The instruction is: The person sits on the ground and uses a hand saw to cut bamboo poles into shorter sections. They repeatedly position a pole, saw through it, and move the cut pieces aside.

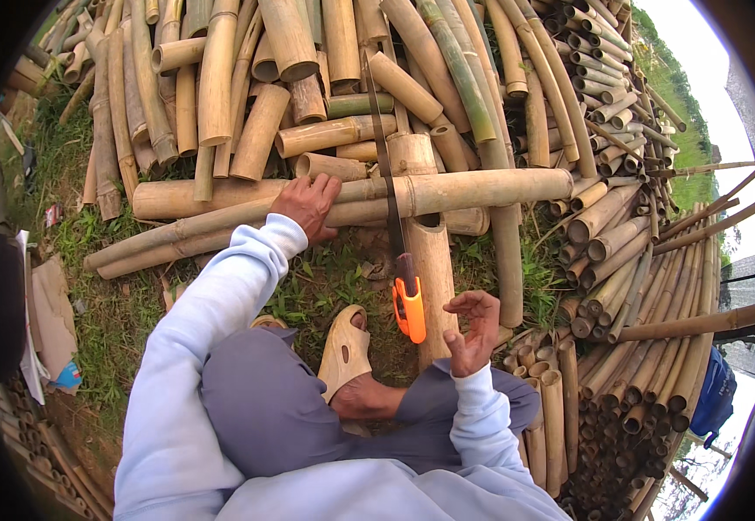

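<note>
My left hand (309, 208) is closed over two slim bamboo poles (182, 233) lying side by side. A thicker bamboo pole (490, 188) runs on to the right, across an upright-lying bamboo piece (429, 269) with a notch in it. A handsaw with an orange handle (410, 311) has its dark blade crossing the poles, just right of my left hand. Nobody's hand is on the saw. My right hand (473, 332) is raised to the right of the saw handle, fingers apart, holding nothing. Whether the blade sits in a cut is hard to tell.
Cut bamboo lengths (290, 43) are heaped ahead. More bamboo is stacked to the right (612, 234), with a blue bag (714, 395) at the far right. Flattened cardboard (52, 308) lies on the left. My sandalled foot (344, 356) rests on the grass near the saw.
</note>
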A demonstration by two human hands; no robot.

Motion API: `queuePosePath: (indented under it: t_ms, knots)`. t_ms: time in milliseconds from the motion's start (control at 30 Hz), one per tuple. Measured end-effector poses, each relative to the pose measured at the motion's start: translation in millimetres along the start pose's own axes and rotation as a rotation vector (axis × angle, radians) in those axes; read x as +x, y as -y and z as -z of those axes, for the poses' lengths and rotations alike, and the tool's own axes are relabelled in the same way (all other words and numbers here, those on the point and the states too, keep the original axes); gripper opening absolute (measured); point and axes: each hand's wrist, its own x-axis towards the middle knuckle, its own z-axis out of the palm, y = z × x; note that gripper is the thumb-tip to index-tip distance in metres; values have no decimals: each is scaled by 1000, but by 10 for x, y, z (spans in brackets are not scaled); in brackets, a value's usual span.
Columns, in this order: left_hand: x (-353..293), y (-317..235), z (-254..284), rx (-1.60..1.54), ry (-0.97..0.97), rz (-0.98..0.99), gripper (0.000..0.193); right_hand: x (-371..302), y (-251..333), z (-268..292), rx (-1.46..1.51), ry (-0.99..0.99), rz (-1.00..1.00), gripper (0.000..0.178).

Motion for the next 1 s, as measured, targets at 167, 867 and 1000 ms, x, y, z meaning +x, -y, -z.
queuePosePath:
  t_ms: [167, 867, 1000]
  knots:
    - [-6, 21, 46, -4, 23, 4, 82, -478, -471, -472, -295, 62, -208, 37]
    - [11, 13, -7, 55, 72, 32, 85, -873, 695, -102, -192, 34, -243, 14]
    - [102, -52, 1, 50, 71, 19, 79, -31, -16, -588, -25, 39, -278, 13]
